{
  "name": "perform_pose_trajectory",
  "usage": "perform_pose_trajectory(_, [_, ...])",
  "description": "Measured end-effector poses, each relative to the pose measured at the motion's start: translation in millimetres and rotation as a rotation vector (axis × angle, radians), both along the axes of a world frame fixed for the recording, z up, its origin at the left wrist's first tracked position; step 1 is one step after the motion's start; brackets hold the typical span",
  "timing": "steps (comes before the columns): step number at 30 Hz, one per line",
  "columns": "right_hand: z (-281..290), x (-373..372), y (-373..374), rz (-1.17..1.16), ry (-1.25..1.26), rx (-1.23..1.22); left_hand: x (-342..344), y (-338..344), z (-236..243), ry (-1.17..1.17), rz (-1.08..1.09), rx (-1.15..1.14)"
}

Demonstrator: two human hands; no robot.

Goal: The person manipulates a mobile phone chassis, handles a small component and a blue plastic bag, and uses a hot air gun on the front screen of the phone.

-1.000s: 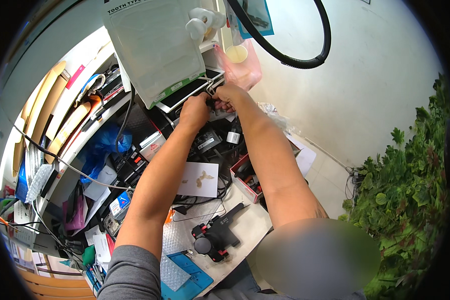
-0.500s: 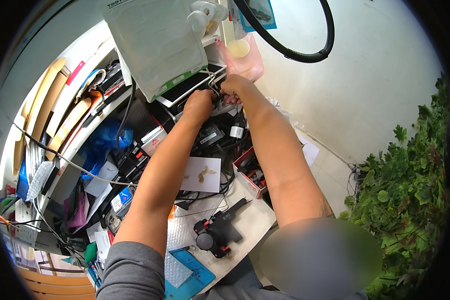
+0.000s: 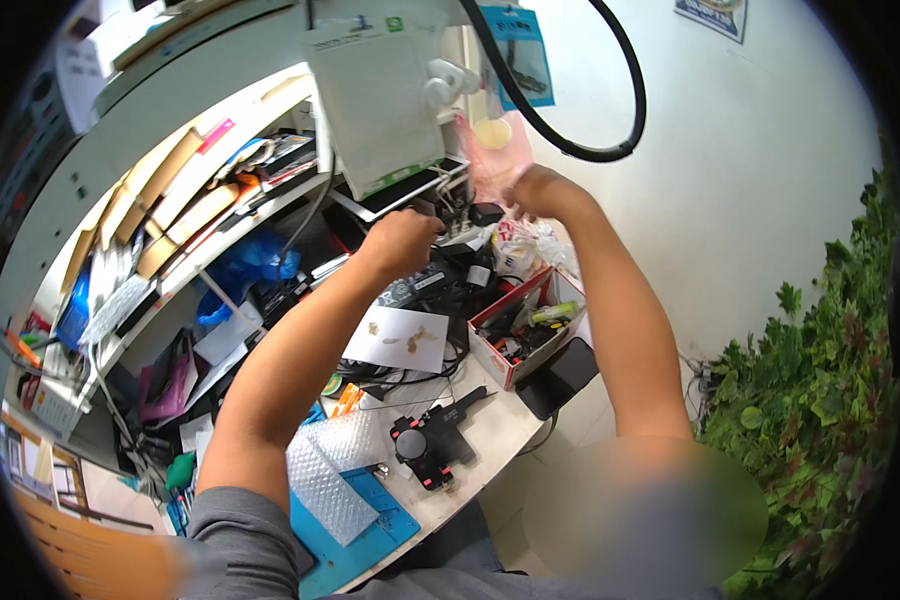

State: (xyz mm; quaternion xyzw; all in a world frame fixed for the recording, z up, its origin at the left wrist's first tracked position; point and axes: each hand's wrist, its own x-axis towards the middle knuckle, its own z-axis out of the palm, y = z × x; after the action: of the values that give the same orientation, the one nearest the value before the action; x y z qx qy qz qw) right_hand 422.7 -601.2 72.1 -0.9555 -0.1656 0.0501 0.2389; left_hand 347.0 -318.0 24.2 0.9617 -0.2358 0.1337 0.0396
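Observation:
My left hand (image 3: 402, 240), fingers curled, is at a knot of cables (image 3: 450, 205) below a tablet-like black screen with a white frame (image 3: 390, 190); what it grips is hidden. My right hand (image 3: 542, 195) is slightly blurred, up and right of it, with loosely bent fingers apart, beside a black plug-like block (image 3: 485, 212) and a pink plastic bag (image 3: 485, 160). A translucent board or case (image 3: 370, 100) hangs above the screen.
Cluttered shelves (image 3: 210, 210) run along the left. A red-edged box of parts (image 3: 510, 340), black phone-like slab (image 3: 555, 385), white card (image 3: 380, 340), black-red clamp tool (image 3: 430, 450) and blue mat (image 3: 365, 530) lie on the desk. A black hose (image 3: 590, 150) loops overhead; foliage (image 3: 800, 400) is at right.
My right hand has left the cables and moved right, away from my left hand. My left hand sits slightly lower in the picture. The view has shifted, showing more shelf and the black slab.

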Motion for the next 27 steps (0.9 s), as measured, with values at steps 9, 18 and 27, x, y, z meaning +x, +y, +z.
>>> perform_pose_trajectory(9, [24.3,-146.0,-19.3,0.021,-0.124,0.106,-177.5,29.0,65.7,0.063,-0.142,0.077])
perform_pose_trajectory(18, [86.5,-172.3,3.4,0.093,-0.434,0.408,-364.8,79.9,128.6,-0.044,-0.169,0.029])
perform_pose_trajectory(27, [111.0,-207.8,59.3,0.258,-0.499,0.557,-552.2,148.2,125.5,-0.146,0.222,-0.254])
